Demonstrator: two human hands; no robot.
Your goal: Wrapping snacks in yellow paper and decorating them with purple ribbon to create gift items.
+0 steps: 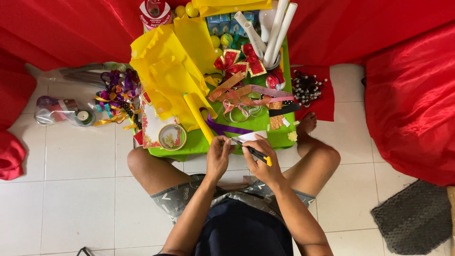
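Just below the frame's centre, the right hand [261, 163] grips a cutter [257, 153], black with a yellow butt. Its long axis runs diagonally: the yellow end points to the lower right, and the tip points to the upper left, toward a small white card [252, 136]. The fingers are curled closed around the shaft, knuckles up, with the forearm running down to the lower right.

The left hand [217, 156] is just beside it, fingers bent and pinching the card's near edge next to the cutter tip; its forearm slopes down to the lower left. Both hands meet at the front edge of a green board [199, 144] at mid-frame.

On the board lie a yellow roll [199, 116], a purple ribbon [222, 128] and a tape ring [172, 137] to the left.
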